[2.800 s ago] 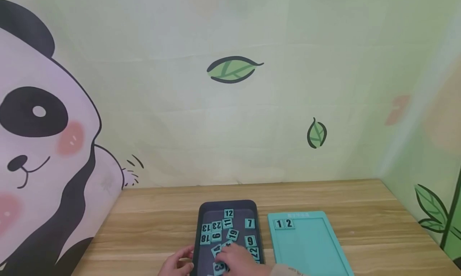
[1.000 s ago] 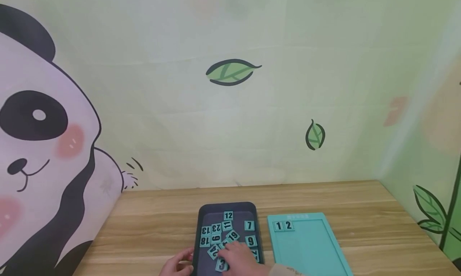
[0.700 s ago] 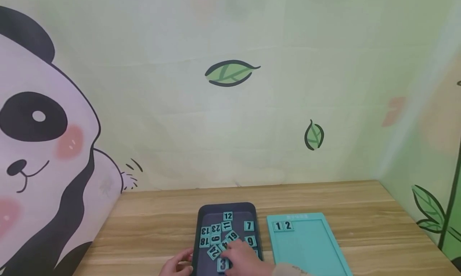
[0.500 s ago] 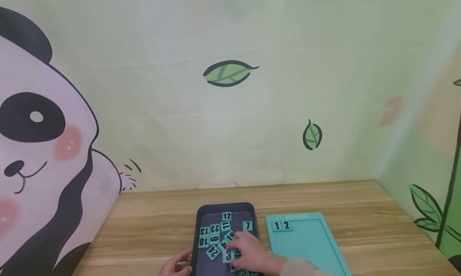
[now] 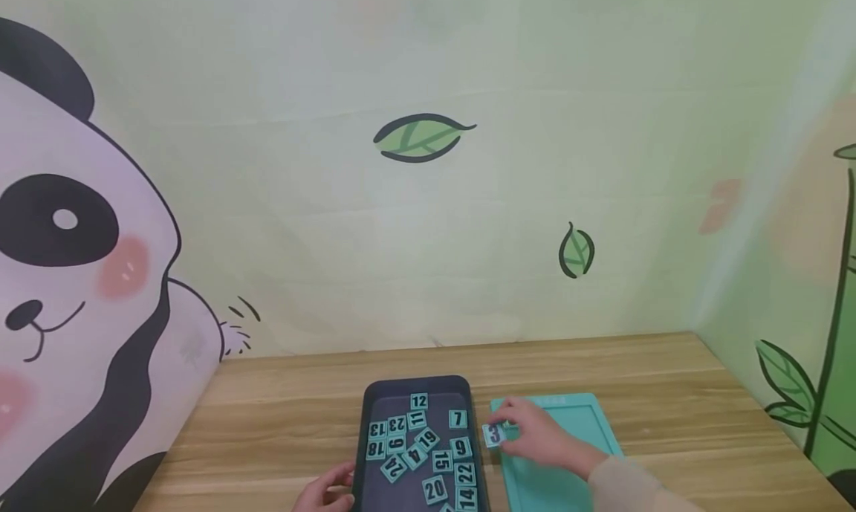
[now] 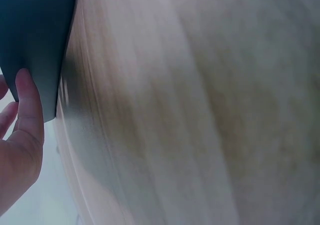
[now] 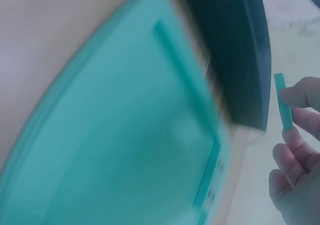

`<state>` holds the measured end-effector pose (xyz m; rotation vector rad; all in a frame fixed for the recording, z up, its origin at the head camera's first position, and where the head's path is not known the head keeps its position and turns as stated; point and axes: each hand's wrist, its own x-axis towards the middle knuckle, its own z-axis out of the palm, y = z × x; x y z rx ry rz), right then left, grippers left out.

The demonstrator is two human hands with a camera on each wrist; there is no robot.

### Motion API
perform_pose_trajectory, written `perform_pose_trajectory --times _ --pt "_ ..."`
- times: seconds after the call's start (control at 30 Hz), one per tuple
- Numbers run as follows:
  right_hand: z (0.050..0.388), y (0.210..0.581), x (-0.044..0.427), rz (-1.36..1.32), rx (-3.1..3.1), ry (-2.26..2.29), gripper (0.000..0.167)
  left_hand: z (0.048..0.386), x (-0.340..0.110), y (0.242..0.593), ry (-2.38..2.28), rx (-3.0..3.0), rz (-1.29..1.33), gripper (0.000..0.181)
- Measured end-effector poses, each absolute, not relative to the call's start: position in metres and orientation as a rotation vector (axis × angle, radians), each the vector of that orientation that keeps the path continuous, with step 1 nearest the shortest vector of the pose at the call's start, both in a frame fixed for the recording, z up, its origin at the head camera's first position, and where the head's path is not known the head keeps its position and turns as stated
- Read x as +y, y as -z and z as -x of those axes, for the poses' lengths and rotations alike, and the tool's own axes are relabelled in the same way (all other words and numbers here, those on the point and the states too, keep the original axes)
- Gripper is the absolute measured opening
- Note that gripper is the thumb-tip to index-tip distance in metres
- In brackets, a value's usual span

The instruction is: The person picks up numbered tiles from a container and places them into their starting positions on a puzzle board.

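My right hand [image 5: 545, 439] pinches a teal number tile [image 5: 493, 435] marked 3 between thumb and fingers, above the gap between the dark tray and the teal board. In the right wrist view the tile [image 7: 283, 104] appears edge-on at the fingertips. The teal board [image 5: 558, 490] lies on the right; my hand covers its upper left, where tiles 1 and 2 are mostly hidden. My left hand [image 5: 326, 490] touches the left side of the dark tray [image 5: 377, 490]. In the left wrist view one straight finger [image 6: 29, 97] lies against the tray's outer wall.
Inside the tray lie several loose number tiles, such as 12 [image 5: 418, 401], 7 [image 5: 458, 419] and 20 [image 5: 435, 490], some turned or upside down. Both stand on a wooden table [image 5: 287, 400]. A wall [image 5: 321, 222] with panda and leaf drawings rises behind.
My right hand moved among the tiles, picked up tile 3 and carried it right, out of the tray to the board's left edge. My left hand stayed at the tray's side.
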<state>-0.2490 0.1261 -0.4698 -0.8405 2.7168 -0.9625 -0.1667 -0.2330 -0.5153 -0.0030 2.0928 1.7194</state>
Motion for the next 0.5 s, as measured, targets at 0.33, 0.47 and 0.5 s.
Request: perform_pose_trajectory --times 0.33,0.47,0.5 --pt "0.270 0.485 0.174 0.614 2.834 0.968 0.036 0.168 -0.233 0.516 -1.716 2.099 0.018 0.058" --pt "0.275 0.491 0.185 0.551 2.865 0.987 0.036 0.167 -0.233 0.515 -1.707 2.110 0.013 0.058" --pt "0.276 0.492 0.187 0.534 2.873 0.984 0.036 0.167 -0.232 0.515 -1.705 2.110 0.016 0.058"
